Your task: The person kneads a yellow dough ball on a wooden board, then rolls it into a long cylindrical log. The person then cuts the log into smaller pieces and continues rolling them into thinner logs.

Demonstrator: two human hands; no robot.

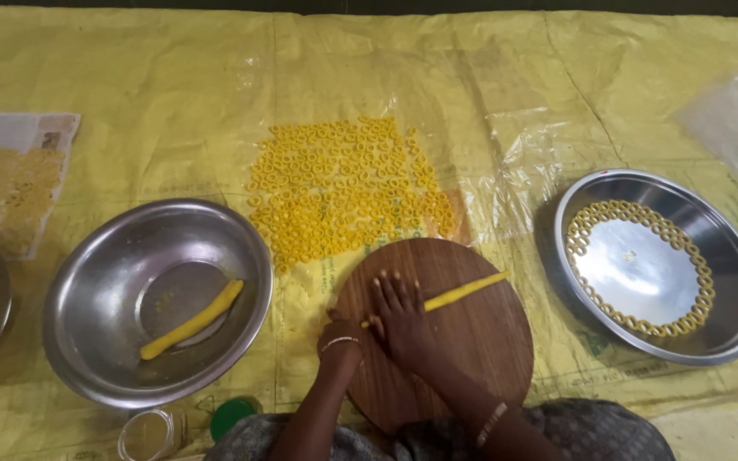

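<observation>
Right hand (401,323) lies flat, fingers spread, pressing on a thin yellow dough rope (463,292) on the round wooden board (471,358), gripping nothing. Left hand (339,329) is mostly hidden beneath it, grip unclear. Steel bowl (96,341) sits left.

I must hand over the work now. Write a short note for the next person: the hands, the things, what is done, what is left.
Right hand: flat on the thin dough rope on the round wooden board.
Left hand: beside it at the board's edge, mostly hidden.
Done: many dough rings on the yellow sheet; more rings line the right steel plate.
Left: the rope on the board, and a thick dough roll in the steel bowl.
</observation>
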